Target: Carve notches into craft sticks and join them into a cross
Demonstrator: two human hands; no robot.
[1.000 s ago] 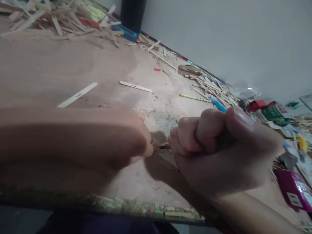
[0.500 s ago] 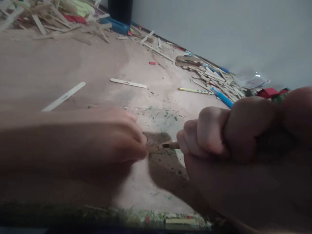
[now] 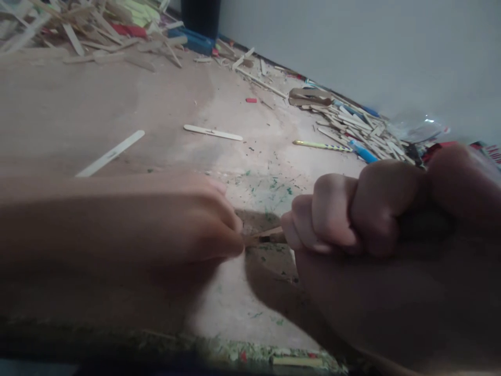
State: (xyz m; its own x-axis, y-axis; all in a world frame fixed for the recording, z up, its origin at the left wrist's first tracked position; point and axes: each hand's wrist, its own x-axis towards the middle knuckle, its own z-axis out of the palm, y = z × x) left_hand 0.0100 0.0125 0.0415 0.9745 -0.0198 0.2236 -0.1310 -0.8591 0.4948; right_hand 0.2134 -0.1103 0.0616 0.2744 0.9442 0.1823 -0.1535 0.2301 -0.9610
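The right hand (image 3: 364, 235) clamps a slim tool (image 3: 277, 238) near the left hand (image 3: 209, 222), whose grip cannot be told. Pale sticks (image 3: 213, 132) lie across the table (image 3: 156, 96)

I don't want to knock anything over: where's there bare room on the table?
The biggest bare patch on the table is on the left, between the back stick pile and the slanting loose stick. A smaller one lies between the left hand and the near-edge shavings. It's crowded by the wall on the right, with heaped sticks.

Open tabletop (image 3: 129, 96) beyond left hand (image 3: 207, 224), stick heap (image 3: 73, 39) blocking back left
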